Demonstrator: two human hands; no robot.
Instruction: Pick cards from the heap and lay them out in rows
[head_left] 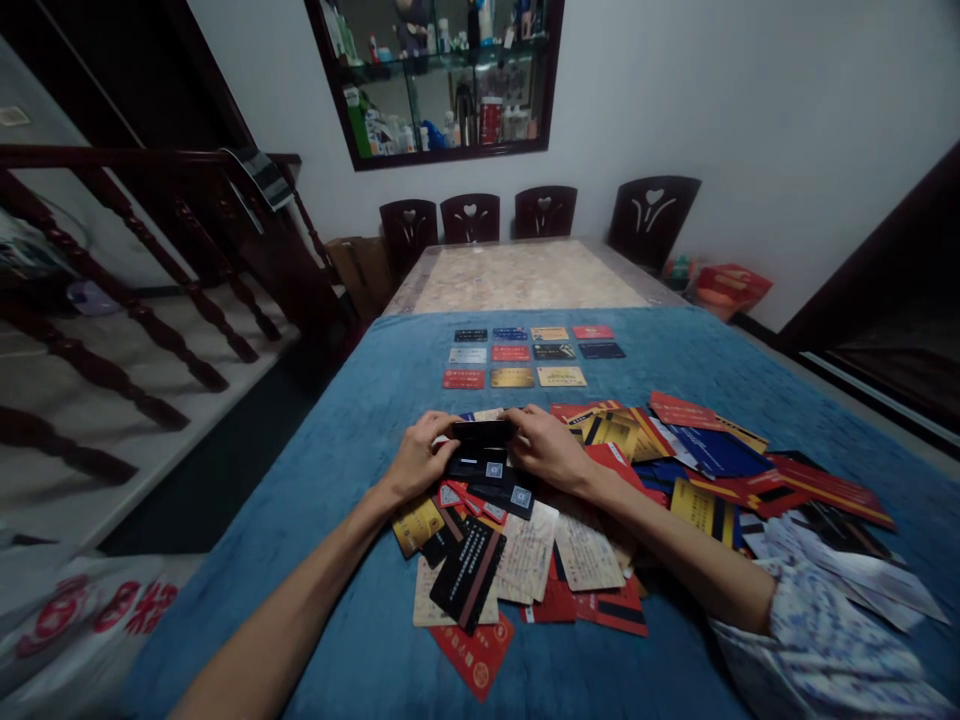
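Note:
My left hand (424, 455) and my right hand (547, 450) grip the two ends of a black card-sized piece (481, 434), fingers and thumbs closed on it. Whether it is a single card or a thin holder cannot be told. Just below it lie dark cards with pale square codes (494, 469). A loose heap under and in front of my hands includes a black striped card (469, 576), a gold card (417, 527), a red card (477, 655) and cream printed slips (529, 555). Beyond my hands, several cards lie face up in three rows, among them a gold card (512, 377).
A larger pile of red, gold and blue card folders (720, 450) spreads to the right, with crumpled white papers (840, 560) beside it. A blue cloth (322, 430) covers the near table. Dark chairs (546, 212) stand at the far end; a stair railing (112, 250) is left.

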